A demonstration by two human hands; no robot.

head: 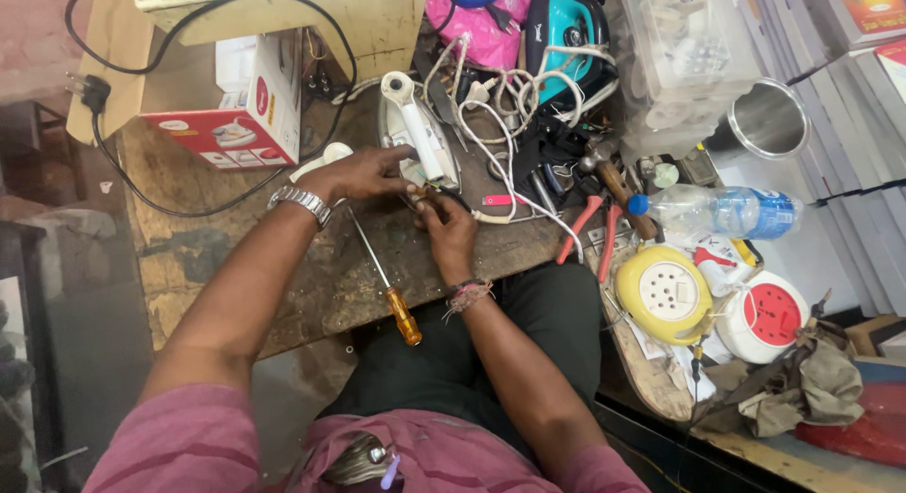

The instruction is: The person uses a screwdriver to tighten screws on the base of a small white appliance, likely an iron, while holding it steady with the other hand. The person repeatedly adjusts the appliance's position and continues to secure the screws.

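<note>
Your clothes iron (415, 125) lies on the worn wooden tabletop (311, 276), its white plastic handle up and its metal body dull. Your left hand (363, 172) rests flat against its rear end, fingers spread and closed on nothing. Your right hand (445, 227) is pinched shut at the iron's back edge; what it grips is too small to tell. Just beside your hands lies a long screwdriver (389, 284) with a clear orange handle. White cords (500, 125) tangle behind, red-handled pliers (590, 229) to the right.
</note>
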